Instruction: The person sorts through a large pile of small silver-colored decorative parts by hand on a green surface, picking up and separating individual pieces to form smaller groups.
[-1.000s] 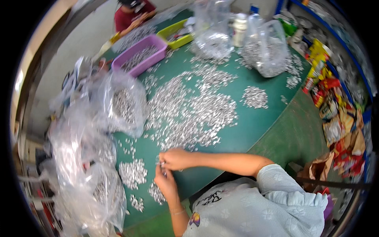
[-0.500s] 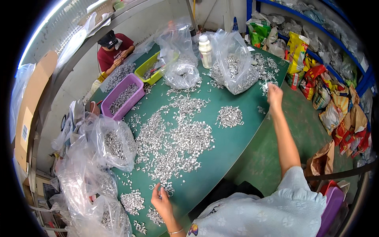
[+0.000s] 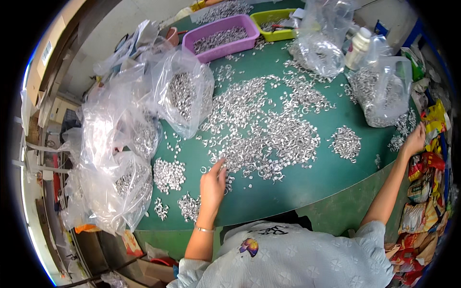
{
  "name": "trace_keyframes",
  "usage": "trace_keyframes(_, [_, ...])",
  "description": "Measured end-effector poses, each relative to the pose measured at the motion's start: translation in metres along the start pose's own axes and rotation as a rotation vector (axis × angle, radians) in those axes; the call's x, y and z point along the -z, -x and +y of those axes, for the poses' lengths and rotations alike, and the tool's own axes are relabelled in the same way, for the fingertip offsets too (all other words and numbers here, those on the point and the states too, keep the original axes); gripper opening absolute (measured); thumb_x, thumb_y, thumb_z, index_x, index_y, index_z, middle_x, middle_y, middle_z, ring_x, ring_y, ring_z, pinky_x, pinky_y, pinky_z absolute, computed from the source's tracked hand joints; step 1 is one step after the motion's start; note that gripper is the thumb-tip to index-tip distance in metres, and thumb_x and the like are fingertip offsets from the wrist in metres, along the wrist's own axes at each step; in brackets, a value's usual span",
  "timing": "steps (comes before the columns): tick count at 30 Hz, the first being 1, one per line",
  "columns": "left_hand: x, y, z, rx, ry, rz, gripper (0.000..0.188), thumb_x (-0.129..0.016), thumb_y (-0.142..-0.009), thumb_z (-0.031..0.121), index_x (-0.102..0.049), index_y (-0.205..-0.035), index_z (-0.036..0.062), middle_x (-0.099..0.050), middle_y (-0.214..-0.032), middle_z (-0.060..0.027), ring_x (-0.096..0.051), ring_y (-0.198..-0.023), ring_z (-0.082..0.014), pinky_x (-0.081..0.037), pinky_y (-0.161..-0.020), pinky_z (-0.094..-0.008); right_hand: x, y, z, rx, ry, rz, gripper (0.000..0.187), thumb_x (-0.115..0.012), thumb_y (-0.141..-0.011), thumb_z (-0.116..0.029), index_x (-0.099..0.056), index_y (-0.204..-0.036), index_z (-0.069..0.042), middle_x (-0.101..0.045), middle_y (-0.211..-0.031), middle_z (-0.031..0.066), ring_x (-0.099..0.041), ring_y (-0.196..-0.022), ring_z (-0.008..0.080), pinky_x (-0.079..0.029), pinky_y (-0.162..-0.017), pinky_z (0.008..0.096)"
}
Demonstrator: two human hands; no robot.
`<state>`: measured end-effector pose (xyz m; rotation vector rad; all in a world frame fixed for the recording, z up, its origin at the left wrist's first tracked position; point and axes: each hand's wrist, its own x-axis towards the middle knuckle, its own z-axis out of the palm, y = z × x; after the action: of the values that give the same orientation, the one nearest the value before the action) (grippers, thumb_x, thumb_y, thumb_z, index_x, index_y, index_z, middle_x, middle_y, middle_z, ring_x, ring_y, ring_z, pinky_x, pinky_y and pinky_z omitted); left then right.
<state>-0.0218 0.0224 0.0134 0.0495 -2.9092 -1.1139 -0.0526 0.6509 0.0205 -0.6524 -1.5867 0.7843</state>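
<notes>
**Both hands out on the ring pile**

My left hand (image 3: 212, 185) lies flat and open, fingertips touching the near edge of the big spread of small metal rings (image 3: 261, 127) on the green table (image 3: 307, 185). My right hand (image 3: 415, 140) reaches far right beside a small ring heap (image 3: 346, 142), fingers loose, holding nothing that I can see.
</notes>
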Motion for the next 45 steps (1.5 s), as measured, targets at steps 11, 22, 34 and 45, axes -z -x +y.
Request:
trace_keyframes(11, [-0.038, -0.045, 0.038, -0.232, -0.331, -0.18, 0.035, -0.058, -0.085, 0.019, -0.054, -0.118, 0.0133, -0.06, -0.061, -0.0177, -0.059, -0.056, -0.0365, -0.048, -0.052, -0.044, -0.045, 0.31, -0.243, 0.558, 0.053, -1.435, 0.041, -0.068, -0.078, -0.032, -0.06, -0.112, -0.009, -0.056, -0.053, 0.009, -0.057, -0.047, 0.0255, -0.042, -0.043, 0.0372])
trace_keyframes(22, [-0.014, 0.028, 0.009, -0.215, -0.207, -0.222, 0.026, -0.055, -0.085, 0.012, -0.06, -0.111, 0.0144, -0.059, -0.061, -0.0141, -0.059, -0.054, -0.0312, -0.045, -0.049, -0.0407, -0.051, 0.306, -0.198, 0.674, 0.177, -1.128, 0.023, -0.067, -0.08, -0.028, -0.062, -0.099, -0.016, -0.055, -0.054, 0.0043, -0.054, -0.044, 0.0207, -0.039, -0.039, 0.034])
trace_keyframes(34, [-0.013, 0.044, 0.012, -0.126, -0.123, -0.22, 0.022, -0.059, -0.084, 0.011, -0.064, -0.105, 0.0127, -0.063, -0.071, -0.0126, -0.06, -0.056, -0.0293, -0.047, -0.051, -0.0383, -0.035, 0.336, -0.252, 0.521, -0.055, -1.451, 0.016, -0.065, -0.08, -0.019, -0.063, -0.095, -0.013, -0.06, -0.061, 0.0067, -0.058, -0.051, 0.0249, -0.043, -0.045, 0.0361])
trace_keyframes(45, [-0.022, 0.022, 0.027, -0.071, -0.083, -0.123, 0.017, -0.061, -0.083, 0.012, -0.066, -0.099, 0.0094, -0.064, -0.072, -0.0122, -0.06, -0.058, -0.0292, -0.046, -0.052, -0.0372, -0.037, 0.341, -0.251, 0.416, -0.043, -1.39, 0.015, -0.065, -0.079, -0.013, -0.067, -0.093, -0.01, -0.064, -0.067, 0.0079, -0.059, -0.053, 0.0262, -0.045, -0.048, 0.0362])
